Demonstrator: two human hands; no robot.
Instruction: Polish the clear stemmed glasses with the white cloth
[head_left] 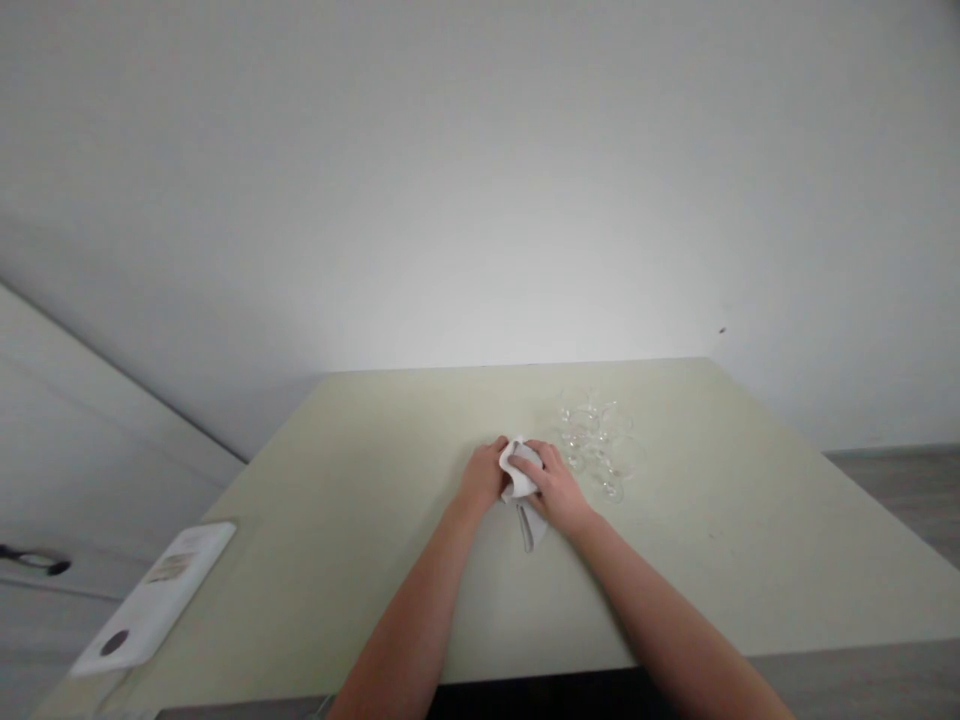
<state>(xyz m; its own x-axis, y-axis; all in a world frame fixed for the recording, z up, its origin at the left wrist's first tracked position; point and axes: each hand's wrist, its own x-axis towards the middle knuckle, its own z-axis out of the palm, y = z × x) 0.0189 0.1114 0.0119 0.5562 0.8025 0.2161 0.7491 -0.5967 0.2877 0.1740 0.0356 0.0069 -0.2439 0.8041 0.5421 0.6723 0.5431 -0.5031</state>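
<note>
My left hand (481, 480) and my right hand (559, 490) are both curled around a white, soft-looking, crumpled cloth (521, 486), my right thumb lying across its folds. The fingers of my left are partly hidden, and I cannot tell whether anything is wrapped inside. The cloth is near the middle of the pale greenish counter (375, 450), with a loose end drooping toward me. I judge it light, limp and easy to grip; pinching the thicker folds should hold better than that end. Just right of my right hand sits a cluster of clear, shiny, rounded pieces (590, 438), perhaps glass or plastic; I would treat them as slippery and breakable. That side is tight for my knuckles. I have more room leftward, up to the flat white rectangular slab (184, 565) at the near left edge; the far edge meets the pale wall (510, 220).
</note>
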